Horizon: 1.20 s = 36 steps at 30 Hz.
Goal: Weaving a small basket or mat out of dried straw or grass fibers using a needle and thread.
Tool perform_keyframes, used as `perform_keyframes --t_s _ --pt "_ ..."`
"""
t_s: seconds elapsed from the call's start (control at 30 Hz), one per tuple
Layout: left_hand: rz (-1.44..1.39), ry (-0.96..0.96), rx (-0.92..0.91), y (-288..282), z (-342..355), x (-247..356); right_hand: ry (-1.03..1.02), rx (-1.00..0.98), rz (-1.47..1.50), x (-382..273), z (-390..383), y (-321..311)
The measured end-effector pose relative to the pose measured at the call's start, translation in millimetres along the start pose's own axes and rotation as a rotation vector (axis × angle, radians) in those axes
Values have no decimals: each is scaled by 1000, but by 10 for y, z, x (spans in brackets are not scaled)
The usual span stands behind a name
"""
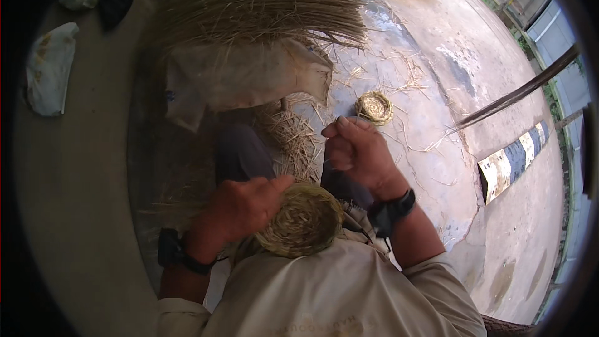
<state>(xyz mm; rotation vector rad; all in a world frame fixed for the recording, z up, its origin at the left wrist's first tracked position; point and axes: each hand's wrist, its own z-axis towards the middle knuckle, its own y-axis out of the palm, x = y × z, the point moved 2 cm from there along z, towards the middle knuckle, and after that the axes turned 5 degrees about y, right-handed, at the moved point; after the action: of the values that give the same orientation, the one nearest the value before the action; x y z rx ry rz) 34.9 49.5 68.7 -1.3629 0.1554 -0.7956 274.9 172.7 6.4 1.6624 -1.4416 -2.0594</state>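
Observation:
A round woven straw basket (298, 223), greenish-yellow at its rim, rests tilted against my lap with its hollow toward me. My left hand (244, 207) is closed at the basket's left rim, and straw stalks show faintly to the left of that wrist. Raised beyond the basket on the right, my right hand (359, 153) is closed with thumb and fingers pinched together. Whatever lies in that pinch is too fine to make out. Just past it, a smaller round straw basket (374, 108) stands on the floor.
A big bundle of straw (262, 3) lies ahead over a pale sheet (249, 78). Loose straw (293, 140) litters the floor between my knees. Plastic bags (53, 68) lie at the far left. On the right are a slanting pole (518, 88) and a striped block (515, 161).

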Motion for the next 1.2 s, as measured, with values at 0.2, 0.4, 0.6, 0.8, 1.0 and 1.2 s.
perform_keyframes --t_s 0.2,0.4,0.6,0.8,1.0,1.2 --pt "-44 -98 -22 38 -157 -51 -149 76 -1252 30 -171 463" --pt "-176 -219 -32 108 -325 -17 28 265 -1118 139 -317 495" --pt "-189 -204 10 171 -247 52 -356 268 -693 252 -182 193" --pt "-184 -193 -40 74 -208 96 -505 -335 -837 83 134 1110" --pt "-303 -240 65 206 -351 -92 -493 -603 -1142 656 -168 1242" --pt "-357 -273 71 128 -261 -97 -322 -610 -1158 657 -149 1191"
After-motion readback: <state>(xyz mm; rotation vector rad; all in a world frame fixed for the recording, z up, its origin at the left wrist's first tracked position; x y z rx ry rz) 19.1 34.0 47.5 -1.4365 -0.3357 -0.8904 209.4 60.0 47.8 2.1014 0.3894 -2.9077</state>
